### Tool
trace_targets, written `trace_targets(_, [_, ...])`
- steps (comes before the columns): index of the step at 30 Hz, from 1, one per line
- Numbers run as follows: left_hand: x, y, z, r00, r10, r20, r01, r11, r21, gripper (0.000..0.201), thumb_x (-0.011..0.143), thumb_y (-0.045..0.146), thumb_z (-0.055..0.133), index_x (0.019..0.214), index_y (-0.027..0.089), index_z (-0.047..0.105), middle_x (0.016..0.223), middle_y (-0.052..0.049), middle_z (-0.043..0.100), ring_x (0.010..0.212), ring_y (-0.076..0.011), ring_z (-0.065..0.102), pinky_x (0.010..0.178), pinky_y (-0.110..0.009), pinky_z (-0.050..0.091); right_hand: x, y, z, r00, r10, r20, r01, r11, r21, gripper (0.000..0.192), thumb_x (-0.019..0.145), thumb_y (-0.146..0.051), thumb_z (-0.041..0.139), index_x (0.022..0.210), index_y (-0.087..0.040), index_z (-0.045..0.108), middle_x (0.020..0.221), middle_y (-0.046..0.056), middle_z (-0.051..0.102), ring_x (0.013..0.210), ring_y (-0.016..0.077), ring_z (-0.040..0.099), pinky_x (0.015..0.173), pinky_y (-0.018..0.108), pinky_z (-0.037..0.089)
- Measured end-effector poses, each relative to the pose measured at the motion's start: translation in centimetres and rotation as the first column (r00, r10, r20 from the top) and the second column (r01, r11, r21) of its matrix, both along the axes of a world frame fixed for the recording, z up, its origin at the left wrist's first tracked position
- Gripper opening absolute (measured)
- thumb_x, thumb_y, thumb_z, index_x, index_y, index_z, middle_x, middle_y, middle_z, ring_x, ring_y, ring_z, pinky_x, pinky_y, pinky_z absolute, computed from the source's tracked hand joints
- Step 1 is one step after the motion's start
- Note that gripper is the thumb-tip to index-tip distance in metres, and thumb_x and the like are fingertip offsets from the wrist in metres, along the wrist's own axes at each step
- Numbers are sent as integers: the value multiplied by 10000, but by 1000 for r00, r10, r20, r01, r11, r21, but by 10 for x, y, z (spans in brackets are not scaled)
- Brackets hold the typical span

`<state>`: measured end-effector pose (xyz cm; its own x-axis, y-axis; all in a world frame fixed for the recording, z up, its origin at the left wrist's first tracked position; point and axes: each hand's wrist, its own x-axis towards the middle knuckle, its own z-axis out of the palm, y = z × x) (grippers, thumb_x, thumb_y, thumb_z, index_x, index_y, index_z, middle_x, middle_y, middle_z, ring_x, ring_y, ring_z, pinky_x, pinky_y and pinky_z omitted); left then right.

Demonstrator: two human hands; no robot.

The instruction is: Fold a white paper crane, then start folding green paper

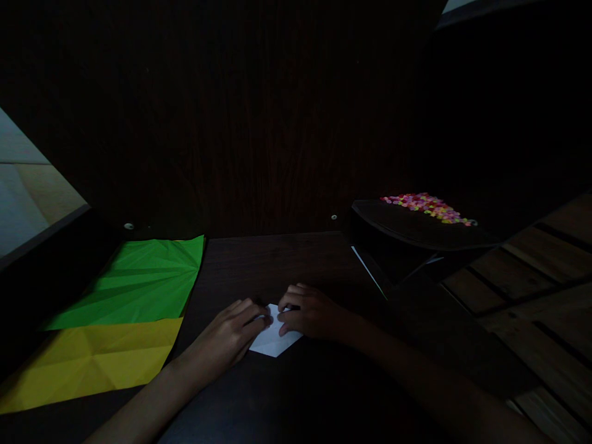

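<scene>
A small sheet of white folded paper (276,345) lies on the dark wooden table, its near edge coming to a blunt point. My left hand (240,327) is at the paper's left side, thumb and fingers closed on its upper left edge. From the right, my right hand (309,313) grips the upper right edge with bent fingers and thumb. Both sets of fingertips nearly meet near the paper's top. The fingers cover part of the upper edges, so the folds beneath them are hidden.
To the left lie a creased green paper sheet (157,277) and a creased yellow sheet (102,357). A dark curved shelf (393,219) at the right bears many small pink, red and yellow pieces (430,206). A thin white strip (367,270) lies below it. A dark upright panel (259,123) stands behind.
</scene>
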<state>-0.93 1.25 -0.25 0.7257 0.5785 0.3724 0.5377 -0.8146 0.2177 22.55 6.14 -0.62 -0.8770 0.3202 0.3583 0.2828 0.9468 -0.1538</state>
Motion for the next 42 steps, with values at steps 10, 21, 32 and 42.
trace_targets(10, [3, 0, 6, 994, 9, 111, 4, 994, -112, 195, 964, 183, 472, 969, 190, 668, 978, -76, 669, 899, -203, 594, 785, -339, 508, 1, -4, -1, 999, 11, -39, -12, 1000, -9, 176, 932, -329, 576, 863, -216, 692, 943, 22, 664, 873, 157, 534, 784, 303, 407])
trace_targets(21, [8, -1, 7, 980, 51, 194, -3, 970, -244, 196, 942, 139, 483, 918, 207, 666, 977, -50, 672, 918, -187, 590, 797, -315, 504, -8, -14, 7, 990, -143, -15, 133, 951, -278, 106, 902, -192, 600, 957, -172, 689, 965, 58, 629, 918, 178, 546, 838, 314, 464])
trace_targets(32, [8, 0, 2, 970, 95, 224, -11, 937, -348, 186, 949, 142, 465, 909, 195, 639, 975, -54, 651, 934, -186, 579, 809, -319, 498, -9, -12, -3, 990, -103, -98, 81, 974, -213, 81, 876, -192, 634, 871, -157, 706, 895, 57, 593, 855, 174, 529, 761, 302, 450])
trace_targets(42, [8, -1, 0, 968, 76, 241, 11, 940, -341, 192, 945, 112, 453, 905, 189, 624, 968, -51, 638, 925, -181, 563, 800, -306, 475, -7, -12, -4, 988, -85, -126, 53, 970, -237, 127, 899, -171, 589, 829, -161, 695, 916, 61, 598, 860, 164, 536, 703, 272, 443])
